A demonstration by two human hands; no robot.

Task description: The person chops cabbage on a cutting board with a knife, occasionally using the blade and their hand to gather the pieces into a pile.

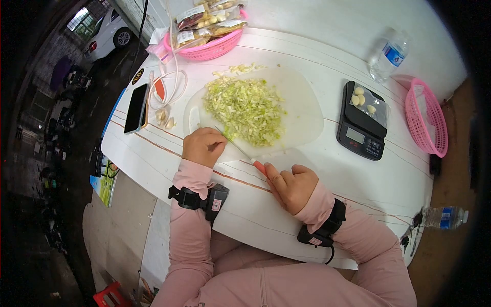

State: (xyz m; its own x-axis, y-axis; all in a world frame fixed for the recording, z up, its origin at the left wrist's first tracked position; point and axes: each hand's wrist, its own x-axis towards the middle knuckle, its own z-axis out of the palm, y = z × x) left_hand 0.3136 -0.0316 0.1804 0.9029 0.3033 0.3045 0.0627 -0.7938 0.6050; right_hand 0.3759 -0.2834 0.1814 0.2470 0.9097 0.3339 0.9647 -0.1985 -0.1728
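My right hand (295, 188) is wrapped around the orange-red handle of a small knife (259, 167). Its thin blade slants up and left over the near edge of a white cutting board (306, 115). By the blade's tip, my left hand (203, 147) rests with its fingers curled in a pinch at the board's lower left. Whatever lies between those fingers is hidden. A heap of finely chopped pale green vegetable (245, 110) covers the board's middle, just beyond both hands. Small pale chopped bits (245, 68) lie along the board's far edge.
On the right stand a black kitchen scale (360, 120) with peeled garlic cloves (359, 96) on a plastic bag, a pink basket (427, 117) and a water bottle (388, 57). On the left lie a phone (136, 108), white cable and garlic pieces (164, 118). A pink basket (215, 49) holds packets.
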